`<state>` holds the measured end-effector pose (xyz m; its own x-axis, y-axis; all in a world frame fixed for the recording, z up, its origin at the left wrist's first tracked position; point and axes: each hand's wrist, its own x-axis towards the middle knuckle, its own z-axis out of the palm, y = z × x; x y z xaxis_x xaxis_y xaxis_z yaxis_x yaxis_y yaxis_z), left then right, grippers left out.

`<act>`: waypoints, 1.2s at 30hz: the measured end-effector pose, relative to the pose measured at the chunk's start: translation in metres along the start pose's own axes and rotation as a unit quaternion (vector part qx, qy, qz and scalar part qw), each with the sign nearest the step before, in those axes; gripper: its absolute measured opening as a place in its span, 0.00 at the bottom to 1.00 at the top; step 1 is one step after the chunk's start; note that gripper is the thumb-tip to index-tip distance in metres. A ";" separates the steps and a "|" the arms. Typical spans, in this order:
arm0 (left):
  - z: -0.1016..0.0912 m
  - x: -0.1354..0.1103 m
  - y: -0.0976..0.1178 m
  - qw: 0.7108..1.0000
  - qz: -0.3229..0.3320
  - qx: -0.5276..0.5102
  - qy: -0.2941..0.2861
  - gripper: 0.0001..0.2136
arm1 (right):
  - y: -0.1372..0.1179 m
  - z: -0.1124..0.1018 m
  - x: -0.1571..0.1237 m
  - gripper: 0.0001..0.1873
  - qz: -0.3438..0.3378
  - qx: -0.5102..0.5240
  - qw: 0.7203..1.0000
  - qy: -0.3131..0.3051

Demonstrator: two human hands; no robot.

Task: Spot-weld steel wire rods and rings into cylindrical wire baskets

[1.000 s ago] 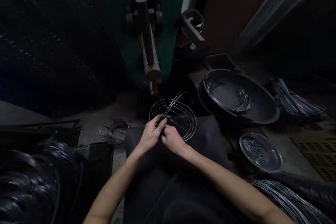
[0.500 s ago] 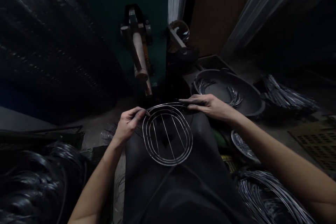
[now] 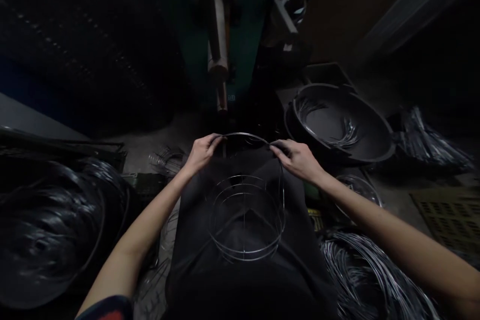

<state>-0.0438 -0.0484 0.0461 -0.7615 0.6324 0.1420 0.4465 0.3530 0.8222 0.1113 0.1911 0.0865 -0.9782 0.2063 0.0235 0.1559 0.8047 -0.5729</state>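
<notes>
We see the left hand (image 3: 202, 154) and the right hand (image 3: 298, 160) gripping opposite sides of the top hoop of a wire basket frame (image 3: 245, 220), its lower rings seen against a dark apron (image 3: 240, 285). At right, a black basin (image 3: 369, 135) holds bent wire pieces (image 3: 348, 135); a coil of bright wire (image 3: 369, 280) lies below it. A dark wire coil (image 3: 48, 230) lies at left.
</notes>
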 end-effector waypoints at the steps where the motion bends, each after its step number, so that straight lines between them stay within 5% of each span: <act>1: 0.001 0.000 -0.006 0.997 0.025 0.071 0.023 0.19 | -0.001 0.003 0.003 0.20 -0.013 -0.027 1.000 -0.002; 5: 0.007 0.002 -0.028 0.969 0.029 0.241 0.045 0.19 | -0.003 0.020 0.024 0.24 -0.061 -0.058 0.996 -0.015; 12: 0.010 0.016 -0.028 0.976 0.028 0.217 -0.003 0.18 | 0.006 0.039 0.049 0.26 -0.012 -0.178 0.983 -0.046; 21: 0.006 0.026 -0.024 0.948 0.008 0.316 -0.036 0.19 | -0.004 0.042 0.082 0.28 -0.065 -0.303 0.946 -0.094; 26: -0.006 0.035 -0.019 0.938 0.010 0.342 -0.052 0.20 | -0.013 0.043 0.091 0.32 -0.087 -0.361 0.923 -0.100; 36: -0.042 0.056 0.016 0.920 0.005 0.391 -0.033 0.19 | -0.042 0.019 0.112 0.30 -0.090 -0.342 0.931 -0.088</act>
<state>-0.0990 -0.0362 0.0897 -0.7370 0.6695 0.0931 0.6743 0.7187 0.1699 -0.0077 0.1697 0.0976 -0.9949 -0.0123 -0.1005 -0.0208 0.9963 0.0839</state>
